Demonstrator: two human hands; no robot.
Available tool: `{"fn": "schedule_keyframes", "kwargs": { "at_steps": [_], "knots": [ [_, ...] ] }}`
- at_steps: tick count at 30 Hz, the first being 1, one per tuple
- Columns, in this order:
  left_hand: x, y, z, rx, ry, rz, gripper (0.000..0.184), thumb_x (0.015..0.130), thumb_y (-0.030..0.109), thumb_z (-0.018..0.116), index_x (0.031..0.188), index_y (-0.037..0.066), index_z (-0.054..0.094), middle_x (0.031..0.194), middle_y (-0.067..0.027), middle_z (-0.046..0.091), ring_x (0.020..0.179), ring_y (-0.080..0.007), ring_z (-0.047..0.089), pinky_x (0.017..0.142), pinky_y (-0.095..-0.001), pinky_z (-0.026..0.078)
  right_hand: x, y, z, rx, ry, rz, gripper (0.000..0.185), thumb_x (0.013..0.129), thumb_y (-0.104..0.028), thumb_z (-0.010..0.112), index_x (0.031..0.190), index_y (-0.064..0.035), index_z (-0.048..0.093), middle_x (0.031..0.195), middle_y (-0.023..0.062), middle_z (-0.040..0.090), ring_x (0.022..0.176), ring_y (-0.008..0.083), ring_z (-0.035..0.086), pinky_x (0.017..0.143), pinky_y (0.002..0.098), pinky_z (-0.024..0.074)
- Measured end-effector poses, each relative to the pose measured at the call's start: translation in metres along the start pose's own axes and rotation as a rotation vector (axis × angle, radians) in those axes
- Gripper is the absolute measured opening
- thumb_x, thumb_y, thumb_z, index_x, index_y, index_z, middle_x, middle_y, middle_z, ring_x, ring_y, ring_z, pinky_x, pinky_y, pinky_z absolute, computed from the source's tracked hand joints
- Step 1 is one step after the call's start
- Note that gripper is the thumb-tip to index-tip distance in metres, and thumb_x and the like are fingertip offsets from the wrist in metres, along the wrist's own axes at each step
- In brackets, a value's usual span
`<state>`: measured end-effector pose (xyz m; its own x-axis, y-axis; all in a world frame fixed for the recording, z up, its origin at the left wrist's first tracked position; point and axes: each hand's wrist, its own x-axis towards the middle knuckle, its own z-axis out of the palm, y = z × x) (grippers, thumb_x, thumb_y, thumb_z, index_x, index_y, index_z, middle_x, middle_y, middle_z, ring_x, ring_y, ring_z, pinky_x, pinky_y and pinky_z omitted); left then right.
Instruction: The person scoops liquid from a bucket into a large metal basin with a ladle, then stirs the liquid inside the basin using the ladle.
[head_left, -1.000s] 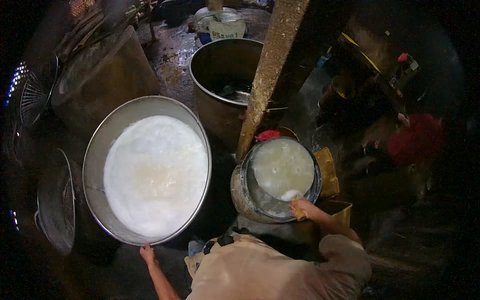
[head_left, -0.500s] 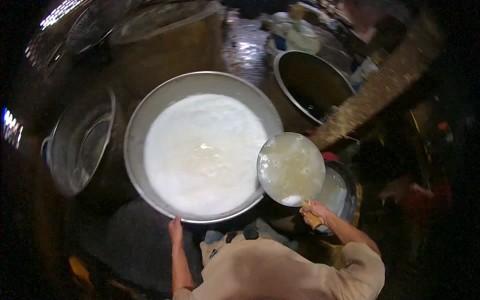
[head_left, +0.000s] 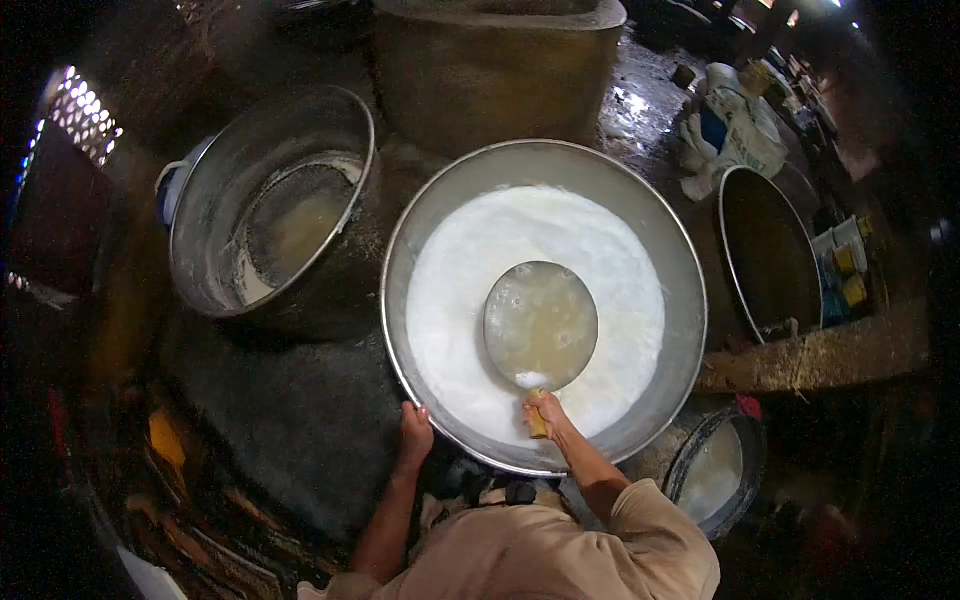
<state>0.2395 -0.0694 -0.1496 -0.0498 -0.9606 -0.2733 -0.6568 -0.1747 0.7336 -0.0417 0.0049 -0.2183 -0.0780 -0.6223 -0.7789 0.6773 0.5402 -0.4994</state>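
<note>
A large metal basin (head_left: pixel 688 300) stands before me, with white foamy liquid (head_left: pixel 460 270) in it. My right hand (head_left: pixel 546 410) grips the yellowish handle of a round ladle (head_left: pixel 540 325), whose bowl is full of cloudy, pale liquid and hangs over the foam. My left hand (head_left: pixel 416 430) is closed at the basin's near left rim, its fingertips at the edge. To the right of the basin, a smaller pot (head_left: pixel 757 470) contains cloudy liquid.
A second metal basin (head_left: pixel 200 225) with some residue and liquid stands at the left. A dark vat (head_left: pixel 728 240) and a wooden beam (head_left: pixel 815 355) are at the right. Behind the basin stands a big brown container (head_left: pixel 490 80), with sacks (head_left: pixel 745 140) at the back right.
The full ladle has gone from the smaller pot, leftward to over the foamy liquid, in my right hand. The view has turned left. My left hand has stayed by the basin's rim.
</note>
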Motion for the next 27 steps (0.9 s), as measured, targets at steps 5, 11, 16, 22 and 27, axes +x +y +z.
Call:
{"fn": "schedule_keyframes", "kwargs": {
  "at_steps": [5,11,16,22,27],
  "knots": [
    [-0.002,0.032,-0.008,0.23,-0.058,-0.166,0.036,0.089,0.031,0.044,0.104,-0.002,0.044,0.098,-0.0295,0.055,0.092,-0.0457,0.052,0.076,-0.0506,0.041,0.046,0.005,0.017,-0.088,0.049,0.048,0.01,0.075,-0.003,0.059,0.073,-0.0039,0.049,0.058,0.0044,0.048,0.043,0.0153,0.047,0.038,0.0295,0.0423],
    [-0.003,0.038,-0.003,0.026,-0.045,-0.307,0.038,0.088,0.024,0.047,0.114,-0.004,0.039,0.098,-0.0289,0.055,0.091,-0.0455,0.053,0.078,-0.0505,0.04,0.068,0.008,-0.018,-0.203,0.084,0.063,0.01,0.08,-0.007,0.052,0.072,-0.0014,0.052,0.055,0.0043,0.046,0.041,0.0158,0.046,0.038,0.0302,0.0434],
    [0.019,-0.017,0.028,-0.062,0.06,-0.171,0.031,0.088,0.021,0.047,0.107,-0.003,0.041,0.095,-0.0303,0.056,0.088,-0.0471,0.053,0.076,-0.0514,0.04,0.074,-0.003,-0.084,-0.282,0.174,0.077,0.009,0.079,-0.005,0.052,0.075,0.002,0.055,0.055,0.005,0.047,0.042,0.0162,0.046,0.037,0.0328,0.0417],
    [0.011,0.025,0.006,0.063,0.045,-0.273,0.03,0.088,0.024,0.046,0.101,-0.003,0.044,0.097,-0.0309,0.056,0.093,-0.0474,0.052,0.079,-0.0516,0.04,0.082,-0.037,-0.218,-0.529,0.283,-0.184,0.01,0.073,-0.005,0.057,0.069,0.0037,0.054,0.062,0.0119,0.057,0.051,0.0218,0.058,0.041,0.0349,0.0454],
    [0.014,0.015,0.012,0.041,0.066,-0.249,0.031,0.088,0.024,0.047,0.103,-0.004,0.046,0.102,-0.0299,0.055,0.097,-0.0455,0.052,0.083,-0.0493,0.04,0.007,-0.131,-0.245,-0.777,0.615,-0.33,0.013,0.075,-0.011,0.058,0.079,0.002,0.058,0.07,0.0176,0.06,0.071,0.029,0.062,0.062,0.0409,0.0489]
  ]
}}
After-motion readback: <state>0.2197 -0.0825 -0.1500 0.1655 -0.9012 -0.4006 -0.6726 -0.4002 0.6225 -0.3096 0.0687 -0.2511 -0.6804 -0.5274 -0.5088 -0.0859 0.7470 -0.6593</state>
